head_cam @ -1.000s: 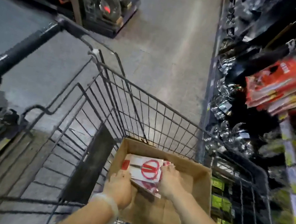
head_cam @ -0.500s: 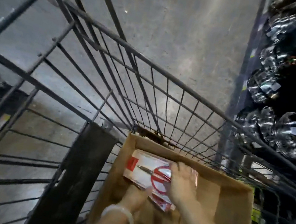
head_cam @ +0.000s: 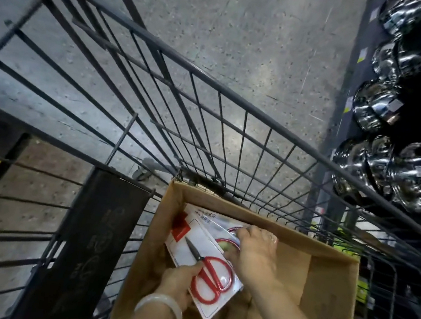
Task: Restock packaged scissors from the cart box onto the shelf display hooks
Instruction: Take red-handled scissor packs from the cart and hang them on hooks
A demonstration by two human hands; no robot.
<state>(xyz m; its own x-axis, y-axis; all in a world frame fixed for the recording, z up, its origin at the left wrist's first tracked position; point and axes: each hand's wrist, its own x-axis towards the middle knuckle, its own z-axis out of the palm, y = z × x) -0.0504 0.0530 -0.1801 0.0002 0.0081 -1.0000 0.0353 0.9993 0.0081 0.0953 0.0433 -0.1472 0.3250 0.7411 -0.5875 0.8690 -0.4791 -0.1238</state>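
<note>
Since half a second ago the left hand (head_cam: 178, 282) has slid forward along the near edge of the top scissors pack (head_cam: 203, 265), and the pack now lies more tilted, its near corner lifted toward the camera. Its grip is closed on that pack: thumb on the clear front by the red handles, fingers tucked beneath. A pale bangle (head_cam: 161, 308) sits on that wrist. The right hand (head_cam: 255, 252) reaches over the far right side of the stack, fingers curled down onto the second pack (head_cam: 218, 222) under the first; whether that grip actually pinches it or only presses, I cannot tell. Both packs lie in the far left part of the box (head_cam: 325, 296), which sits in the wire cart (head_cam: 213, 99). Shiny steel pots (head_cam: 384, 170) fill the shelf at far right.
</note>
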